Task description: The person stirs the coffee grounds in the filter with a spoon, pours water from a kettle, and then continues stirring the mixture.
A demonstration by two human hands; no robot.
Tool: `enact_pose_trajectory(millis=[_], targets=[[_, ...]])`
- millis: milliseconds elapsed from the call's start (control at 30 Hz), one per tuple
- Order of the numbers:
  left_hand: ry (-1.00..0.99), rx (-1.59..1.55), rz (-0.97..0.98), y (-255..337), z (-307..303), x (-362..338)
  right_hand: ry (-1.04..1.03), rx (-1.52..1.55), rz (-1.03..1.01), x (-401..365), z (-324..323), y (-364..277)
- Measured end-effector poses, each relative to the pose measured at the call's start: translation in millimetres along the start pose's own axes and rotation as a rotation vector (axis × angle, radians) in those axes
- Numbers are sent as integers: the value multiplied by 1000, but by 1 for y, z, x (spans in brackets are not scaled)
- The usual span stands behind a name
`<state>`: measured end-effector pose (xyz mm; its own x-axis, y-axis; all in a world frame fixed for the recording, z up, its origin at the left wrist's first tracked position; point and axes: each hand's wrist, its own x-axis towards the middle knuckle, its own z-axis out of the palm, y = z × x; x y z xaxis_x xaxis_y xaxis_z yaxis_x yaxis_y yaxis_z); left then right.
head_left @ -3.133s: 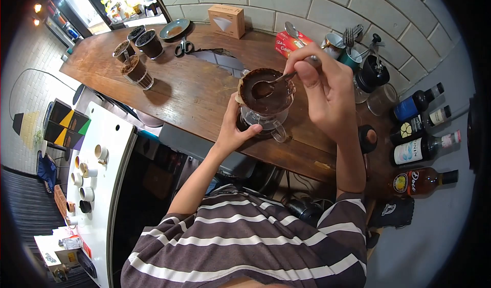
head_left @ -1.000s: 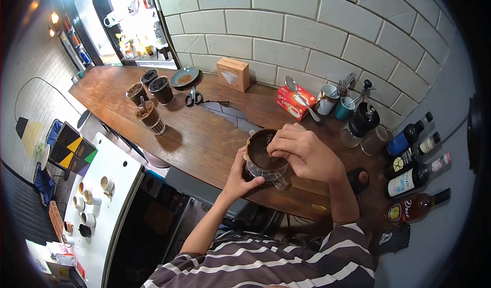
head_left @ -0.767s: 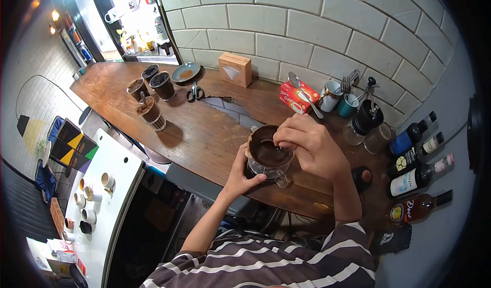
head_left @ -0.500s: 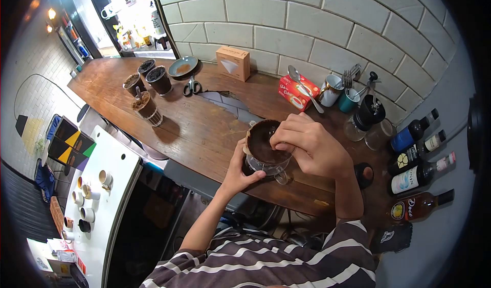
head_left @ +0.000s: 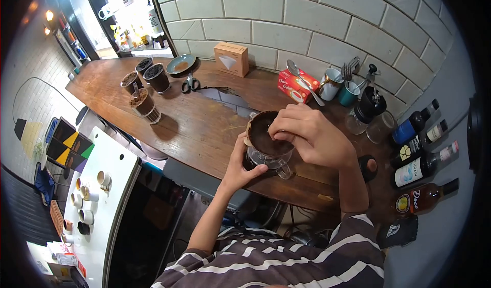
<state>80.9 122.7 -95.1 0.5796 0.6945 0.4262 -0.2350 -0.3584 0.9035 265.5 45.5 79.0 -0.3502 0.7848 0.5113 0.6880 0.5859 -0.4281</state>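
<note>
Left hand half-curled round glass server near worktop edge; fragile, slick imo, handle looks grippable. Right hand pinched over coffee-filled filter cone, likely on spoon, fingers hide it. Scissors farther.

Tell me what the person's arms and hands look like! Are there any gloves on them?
No gloves: the left hand and right hand are bare. The forearms are bare too, with no watch or bracelet that I can see. Loose sleeves, ending around the elbows, belong to a dark brownish-grey shirt with white stripes.
</note>
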Motion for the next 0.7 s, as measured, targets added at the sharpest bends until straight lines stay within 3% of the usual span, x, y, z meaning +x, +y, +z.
enact_pose_trajectory(millis=[267,500,700], targets=[[7,6,7,-2,0,-1,91,28,1,3,0,4],[11,13,7,-3,-1,-2,-5,65,-11,2,-1,3],[14,-5,13,0,1,0,107,13,6,1,-5,2]])
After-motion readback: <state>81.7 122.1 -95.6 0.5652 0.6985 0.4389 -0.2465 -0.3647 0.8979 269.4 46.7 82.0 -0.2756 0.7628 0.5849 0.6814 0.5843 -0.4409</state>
